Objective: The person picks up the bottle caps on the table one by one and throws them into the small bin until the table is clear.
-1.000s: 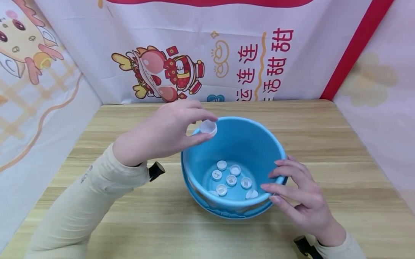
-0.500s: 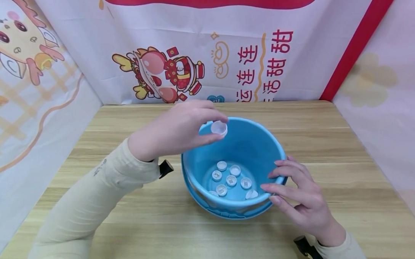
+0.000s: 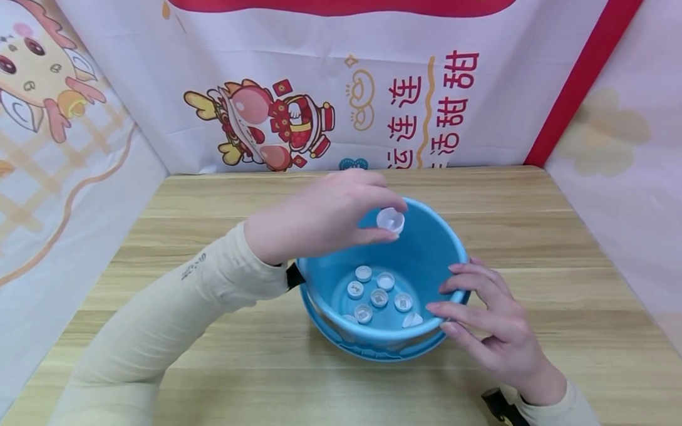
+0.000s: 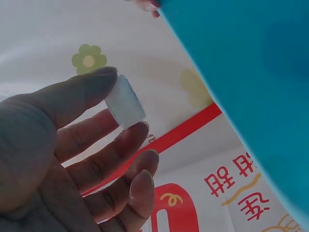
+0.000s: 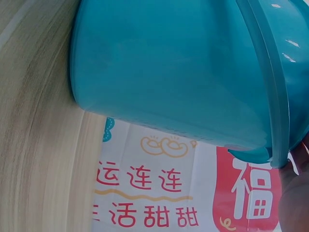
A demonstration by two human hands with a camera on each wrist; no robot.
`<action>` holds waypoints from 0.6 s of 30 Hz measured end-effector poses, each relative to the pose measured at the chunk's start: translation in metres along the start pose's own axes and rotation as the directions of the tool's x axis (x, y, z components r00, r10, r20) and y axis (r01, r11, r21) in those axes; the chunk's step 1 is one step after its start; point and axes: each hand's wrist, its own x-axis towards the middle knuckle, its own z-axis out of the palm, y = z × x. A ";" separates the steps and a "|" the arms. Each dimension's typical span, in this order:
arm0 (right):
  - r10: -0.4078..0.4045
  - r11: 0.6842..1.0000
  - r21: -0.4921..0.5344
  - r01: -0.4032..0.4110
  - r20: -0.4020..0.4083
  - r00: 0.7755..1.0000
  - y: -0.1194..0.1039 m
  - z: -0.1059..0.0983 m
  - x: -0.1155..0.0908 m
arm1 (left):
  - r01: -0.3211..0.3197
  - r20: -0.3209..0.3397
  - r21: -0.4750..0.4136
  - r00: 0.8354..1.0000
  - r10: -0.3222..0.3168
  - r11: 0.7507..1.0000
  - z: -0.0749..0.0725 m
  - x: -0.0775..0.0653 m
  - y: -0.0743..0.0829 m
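A white bottle cap (image 3: 391,221) is pinched between the thumb and fingers of my left hand (image 3: 324,215), its hollow side facing the head camera. That hand is over the far left part of a blue bucket (image 3: 430,241). In the left wrist view the cap (image 4: 124,102) shows side-on, beside the bucket wall (image 4: 251,96). My right hand (image 3: 492,318) holds the bucket's right rim, fingertips over the edge and thumb lower on the near side. At the right wrist view's edge, only part of this hand (image 5: 297,193) shows by the rim.
Several white caps (image 3: 379,298) lie on the bucket's floor, some partly hidden by the near wall. The bucket's handle (image 3: 370,352) hangs down along its near side. Under it is a wooden table (image 3: 245,372), with printed cloth (image 3: 302,42) behind and at both sides.
My left hand has moved to the right with the bottle cap, from the bucket's left rim to over its opening. The right hand stays on the rim.
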 end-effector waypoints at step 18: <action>-0.016 1.000 -0.006 0.016 -0.011 1.000 0.000 0.000 0.000 | 0.002 -0.041 0.025 0.999 -0.001 1.000 -0.002 -0.009 0.000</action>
